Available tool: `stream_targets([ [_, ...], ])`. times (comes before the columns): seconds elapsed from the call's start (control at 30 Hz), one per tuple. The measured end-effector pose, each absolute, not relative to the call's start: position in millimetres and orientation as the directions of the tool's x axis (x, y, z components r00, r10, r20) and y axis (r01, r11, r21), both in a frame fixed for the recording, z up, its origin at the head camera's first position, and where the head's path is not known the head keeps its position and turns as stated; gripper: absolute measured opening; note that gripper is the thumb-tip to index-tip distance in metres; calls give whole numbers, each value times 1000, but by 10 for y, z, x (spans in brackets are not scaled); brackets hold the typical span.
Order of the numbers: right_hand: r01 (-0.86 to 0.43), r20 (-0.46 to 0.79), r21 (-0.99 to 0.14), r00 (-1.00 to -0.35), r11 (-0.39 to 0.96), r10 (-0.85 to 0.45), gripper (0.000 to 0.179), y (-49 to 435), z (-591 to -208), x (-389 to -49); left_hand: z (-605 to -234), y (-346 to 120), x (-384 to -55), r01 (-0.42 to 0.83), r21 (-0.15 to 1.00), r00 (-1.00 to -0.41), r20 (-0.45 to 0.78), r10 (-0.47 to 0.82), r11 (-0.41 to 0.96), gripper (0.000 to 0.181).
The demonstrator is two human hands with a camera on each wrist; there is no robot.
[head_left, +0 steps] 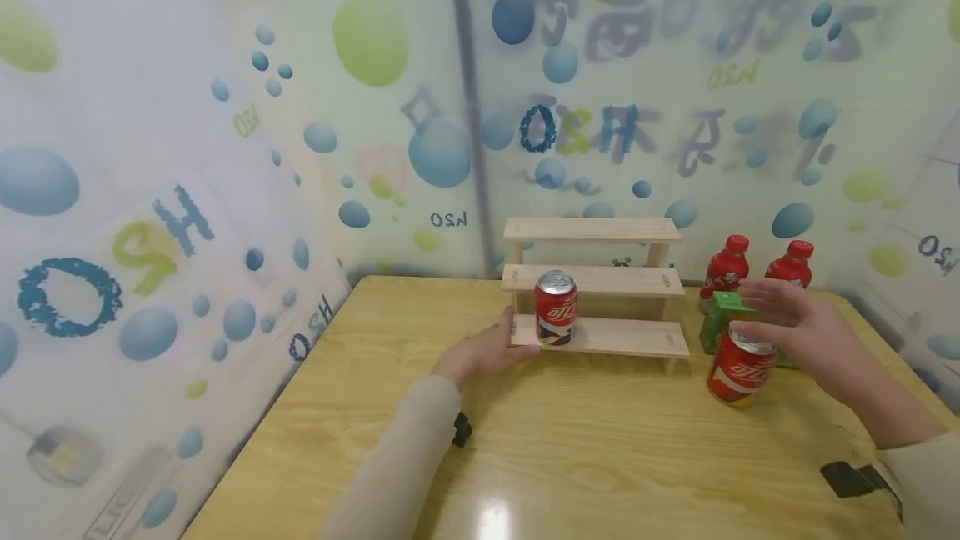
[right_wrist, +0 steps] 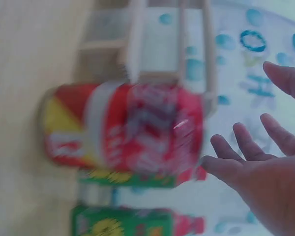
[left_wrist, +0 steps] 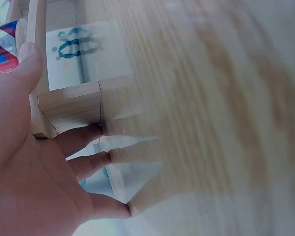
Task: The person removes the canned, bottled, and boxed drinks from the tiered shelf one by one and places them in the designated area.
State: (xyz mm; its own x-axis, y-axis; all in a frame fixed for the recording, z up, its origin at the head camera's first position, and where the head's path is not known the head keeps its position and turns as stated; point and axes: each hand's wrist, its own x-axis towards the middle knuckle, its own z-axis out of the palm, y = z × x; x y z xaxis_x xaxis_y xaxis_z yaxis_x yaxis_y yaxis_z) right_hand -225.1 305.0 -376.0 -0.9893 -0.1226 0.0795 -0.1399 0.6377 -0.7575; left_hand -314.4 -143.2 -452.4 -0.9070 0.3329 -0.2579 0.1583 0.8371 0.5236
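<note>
My left hand (head_left: 483, 350) is at the left end of the wooden three-tier shelf (head_left: 600, 336). Its thumb lies along the lowest board's front edge, and the splayed, straight fingers reach down past the board's end to the tabletop in the left wrist view. On that lowest board a red soda can (head_left: 556, 308) stands upright near the left end. To the right of the shelf, my right hand (head_left: 813, 336) hovers with extended fingers over a second red soda can (head_left: 741, 372). In the right wrist view the fingers (right_wrist: 248, 142) are spread near this can's top, not wrapped round it.
Behind the second can stands a green drink carton (head_left: 720, 319), with another green carton (right_wrist: 123, 221) beside it. Two red-capped bottles (head_left: 726, 269) are farther back, at the table's (head_left: 585, 440) rear right. A wall sheet (head_left: 397, 148) with blue and green dots encloses the table.
</note>
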Motion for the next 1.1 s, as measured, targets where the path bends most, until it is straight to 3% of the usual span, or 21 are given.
stream_targets([
  [0.23,-196,121,-784,-979,588,-165,73,2655,-3523,-2340,-4533,-1458,-3143,150,536,-907,-260,331,831,115],
  [0.47,-216,107,-855,-963,472,-247,82,2224,-3463,-2493,-4521,-1465,-3135,149,540,-906,-261,333,829,115],
  [1.1,-178,69,-953,-915,245,-398,89,1297,-3684,-2926,-4541,-1449,-3160,146,590,-897,-260,358,794,116],
])
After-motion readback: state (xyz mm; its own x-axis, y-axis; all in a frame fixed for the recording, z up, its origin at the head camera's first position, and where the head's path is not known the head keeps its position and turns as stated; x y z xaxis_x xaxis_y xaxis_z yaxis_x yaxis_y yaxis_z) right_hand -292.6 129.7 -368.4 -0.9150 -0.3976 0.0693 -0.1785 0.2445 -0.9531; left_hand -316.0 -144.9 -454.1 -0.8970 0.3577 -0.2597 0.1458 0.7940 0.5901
